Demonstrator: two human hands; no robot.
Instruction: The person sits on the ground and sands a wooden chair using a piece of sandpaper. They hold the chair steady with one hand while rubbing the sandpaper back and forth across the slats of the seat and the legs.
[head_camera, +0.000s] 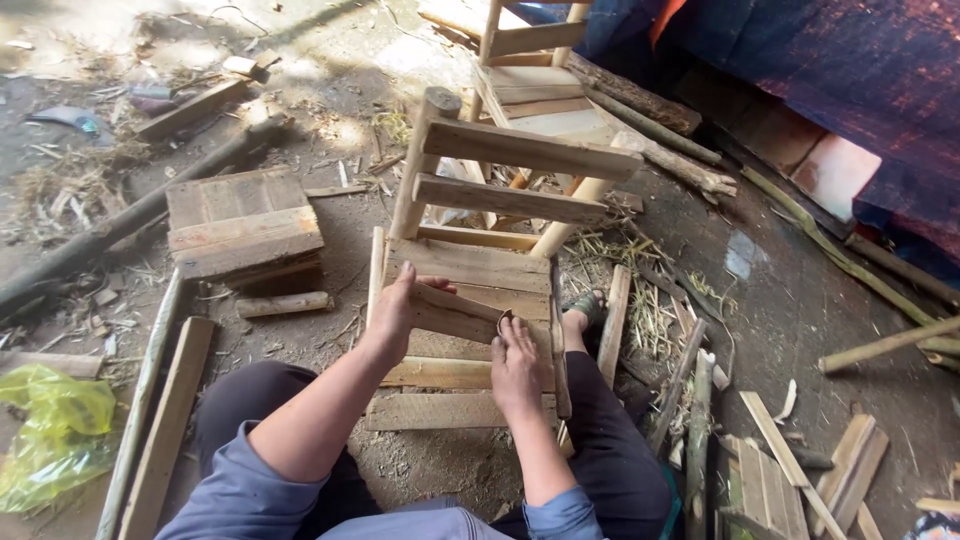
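A small wooden chair (480, 265) stands on the dirt ground in front of me, its slatted back facing away. My left hand (393, 305) grips the left end of a short wooden slat (455, 312) lying across the seat. At the slat's right end, my right hand (513, 365) has its fingers closed around a small object that I cannot make out. Loose boards (455, 410) lie under the seat's near edge, between my knees.
A second wooden chair (530, 85) stands behind the first. A low slatted stool (243, 225) sits to the left, a yellow-green plastic bag (50, 430) at far left. Poles, planks and wood scraps litter the ground on both sides; a dark tarp (830, 70) hangs at upper right.
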